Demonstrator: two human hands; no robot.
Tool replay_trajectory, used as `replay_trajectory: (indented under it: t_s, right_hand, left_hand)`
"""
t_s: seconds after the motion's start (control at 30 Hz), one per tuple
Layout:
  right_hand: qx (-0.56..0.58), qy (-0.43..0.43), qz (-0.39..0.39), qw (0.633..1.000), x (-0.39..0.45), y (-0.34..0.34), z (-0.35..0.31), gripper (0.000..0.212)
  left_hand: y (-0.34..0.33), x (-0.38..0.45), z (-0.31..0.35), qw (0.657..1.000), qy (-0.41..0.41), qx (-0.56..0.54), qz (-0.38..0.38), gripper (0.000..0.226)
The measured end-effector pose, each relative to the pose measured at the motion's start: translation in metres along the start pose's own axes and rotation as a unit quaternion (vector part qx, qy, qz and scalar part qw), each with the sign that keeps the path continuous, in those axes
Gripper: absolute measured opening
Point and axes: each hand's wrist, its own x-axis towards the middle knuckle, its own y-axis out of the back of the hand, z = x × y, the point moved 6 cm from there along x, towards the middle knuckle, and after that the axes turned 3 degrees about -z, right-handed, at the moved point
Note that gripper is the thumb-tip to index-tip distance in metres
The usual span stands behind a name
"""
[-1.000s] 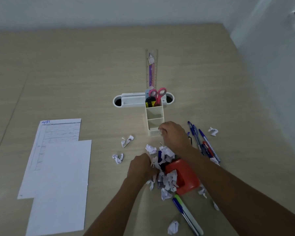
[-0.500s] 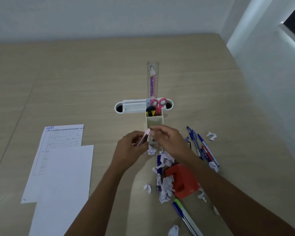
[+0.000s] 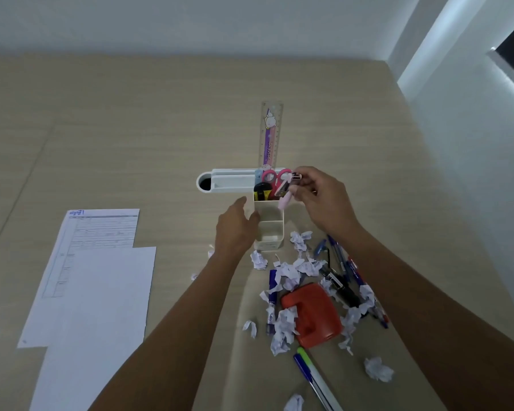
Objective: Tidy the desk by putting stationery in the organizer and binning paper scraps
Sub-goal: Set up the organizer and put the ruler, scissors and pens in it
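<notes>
Far left: sheets point(image 3: 92, 292) flat on desk point(image 3: 131, 129), well apart from the action, low risk unless swept by a forearm. Left hand point(image 3: 235, 229) open, fingers relaxed, just beside organizer point(image 3: 269, 229) left wall, holding nothing; contact with the wall not clear. Risk: no real brace, so a knock from the other side could tip or slide the tall narrow box. Back slot already packed: ruler point(image 3: 270, 134) standing tall, scissors point(image 3: 275, 180), a black-and-yellow item beside them. Risk: crowded slot, new item snags on scissor handles or levers the ruler over. Right hand point(image 3: 321, 200) pinching small pink item point(image 3: 287, 192) by fingertips, tilted, lower end over the middle slot near the divider; exact kind of item not clear. Risk: shallow fingertip pinch on something slick, early slip drops it onto the rim and out onto the desk; tilted entry may catch the divider edge. Below and right: scraps point(image 3: 291, 274) scattered around red box point(image 3: 312, 314), pens point(image 3: 347, 271) half buried under them, two more pens at bottom edge, loose scraps near. Risk: right forearm hangs over this pile, a careless pullback drags scraps or rolls pens off the right edge; scraps mixed with pens invite grabbing both together. Bin not in view.
</notes>
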Motion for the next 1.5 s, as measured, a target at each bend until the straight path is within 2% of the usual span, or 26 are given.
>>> replay_trajectory:
  t_s: [0.3, 0.47, 0.57, 0.77, 0.9, 1.03, 1.17, 1.27, 1.5]
  right_hand:
    - [-0.072, 0.03, -0.021, 0.997, 0.014, -0.015, -0.007, 0.023]
    - [-0.143, 0.022, -0.048, 0.988, 0.006, -0.023, 0.001, 0.019]
    - [-0.141, 0.008, -0.067, 0.988, 0.002, -0.032, 0.011, 0.017]
    - [-0.161, 0.017, -0.039, 0.986, -0.002, -0.042, 0.016, 0.02]
    - [-0.075, -0.041, -0.005, 0.996, -0.016, -0.025, 0.033, 0.031]
    - [-0.098, -0.129, 0.047, 0.986, -0.041, 0.016, 0.084, 0.012]
    - [-0.134, -0.188, 0.003, 0.973, -0.075, 0.04, 0.121, 0.012]
    - [-0.13, -0.193, -0.032, 0.972, -0.1, 0.035, 0.129, 0.011]
    - [-0.102, -0.205, -0.038, 0.973, -0.149, 0.017, 0.133, 0.008]
  left_hand:
    - [-0.008, 0.006, 0.0, 1.0, -0.015, -0.001, -0.006, 0.031]
    - [-0.009, 0.009, -0.004, 1.0, -0.018, -0.009, -0.002, 0.032]
    - [-0.011, 0.012, -0.007, 1.0, -0.014, 0.0, -0.002, 0.036]
    - [-0.012, 0.005, -0.006, 0.999, -0.041, 0.0, -0.008, 0.037]
    - [-0.02, -0.012, -0.029, 1.0, 0.009, -0.006, -0.008, 0.038]
    - [-0.052, -0.036, -0.052, 0.996, 0.057, 0.027, -0.069, 0.022]
    - [-0.074, -0.052, -0.053, 0.986, 0.049, 0.124, -0.102, 0.024]
    - [-0.084, -0.061, -0.053, 0.981, 0.048, 0.149, -0.115, 0.029]
    - [-0.086, -0.075, -0.047, 0.973, 0.066, 0.196, -0.105, 0.03]
